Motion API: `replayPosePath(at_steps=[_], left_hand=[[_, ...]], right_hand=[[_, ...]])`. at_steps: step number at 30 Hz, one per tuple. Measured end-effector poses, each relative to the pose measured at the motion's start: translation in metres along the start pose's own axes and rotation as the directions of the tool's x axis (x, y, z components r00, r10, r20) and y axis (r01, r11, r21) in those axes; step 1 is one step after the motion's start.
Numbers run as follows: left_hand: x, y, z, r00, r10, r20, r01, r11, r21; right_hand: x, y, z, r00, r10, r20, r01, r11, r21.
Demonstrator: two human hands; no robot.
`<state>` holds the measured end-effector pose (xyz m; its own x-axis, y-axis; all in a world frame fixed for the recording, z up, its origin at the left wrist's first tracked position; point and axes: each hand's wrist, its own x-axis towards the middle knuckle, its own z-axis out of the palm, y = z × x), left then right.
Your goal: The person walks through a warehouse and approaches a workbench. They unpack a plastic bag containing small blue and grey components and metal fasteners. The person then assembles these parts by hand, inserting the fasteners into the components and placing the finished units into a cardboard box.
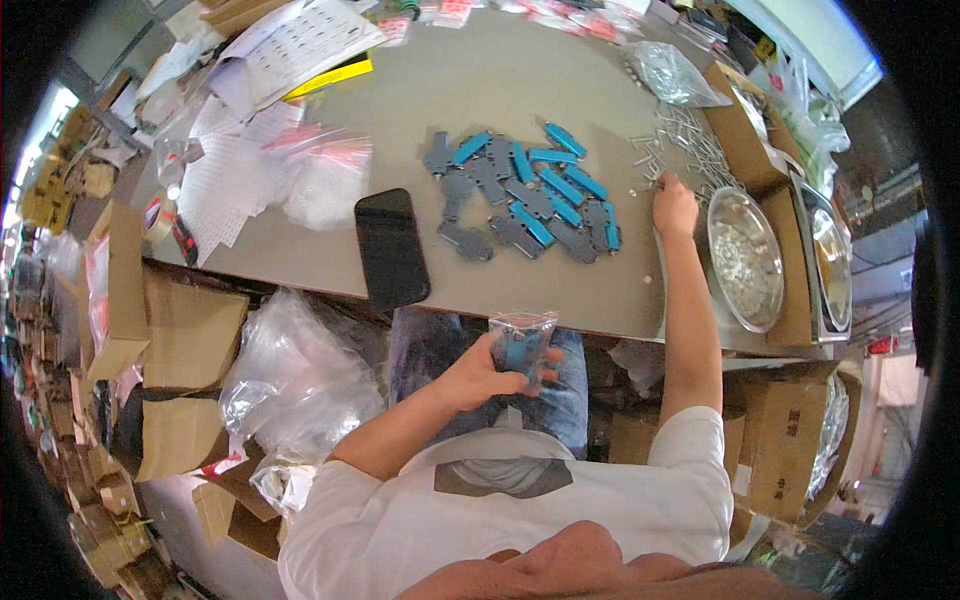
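My left hand (474, 374) is closed around a small clear zip bag (524, 340) above my lap, and something blue shows through its plastic. My right hand (677, 210) reaches to the near edge of a scattered pile of thin metal pins or screws (712, 155) on the right of the table. Its fingers are pinched together, and whatever may be between them is too small to make out. Left of that hand lies a heap of flat grey and blue plastic parts (540, 205). A metal bowl (774, 312) holding small whitish pieces stands just right of my right forearm.
A black phone (392, 250) lies at the table's front edge. Empty zip bags (325, 175), papers (300, 45) and a tape roll (158, 218) lie at left. Cardboard boxes (745, 130) and another metal bowl (832, 265) line the right side. Clear plastic sheeting (290, 380) hangs below left.
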<state>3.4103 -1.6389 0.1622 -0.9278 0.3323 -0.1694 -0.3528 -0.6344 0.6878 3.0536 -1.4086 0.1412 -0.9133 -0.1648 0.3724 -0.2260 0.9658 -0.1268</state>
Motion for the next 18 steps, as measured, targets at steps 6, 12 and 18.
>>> replayPosePath(at_steps=[6, 12, 18], left_hand=[[-0.007, 0.001, -0.006, 0.999, 0.014, -0.037, -0.014, 1.000, 0.002], [0.001, -0.006, -0.008, 0.999, 0.020, 0.045, -0.021, 1.000, 0.012], [0.006, -0.007, -0.001, 0.997, 0.009, 0.074, -0.019, 0.990, 0.142]], right_hand=[[-0.038, -0.032, -0.073, 0.974, -0.098, -0.203, 0.164, 0.927, 0.336], [-0.118, -0.110, -0.166, 0.840, -0.510, 0.184, 0.109, 0.492, 0.864], [-0.131, -0.121, -0.185, 0.549, -0.813, 0.193, 0.250, 0.380, 0.891]])
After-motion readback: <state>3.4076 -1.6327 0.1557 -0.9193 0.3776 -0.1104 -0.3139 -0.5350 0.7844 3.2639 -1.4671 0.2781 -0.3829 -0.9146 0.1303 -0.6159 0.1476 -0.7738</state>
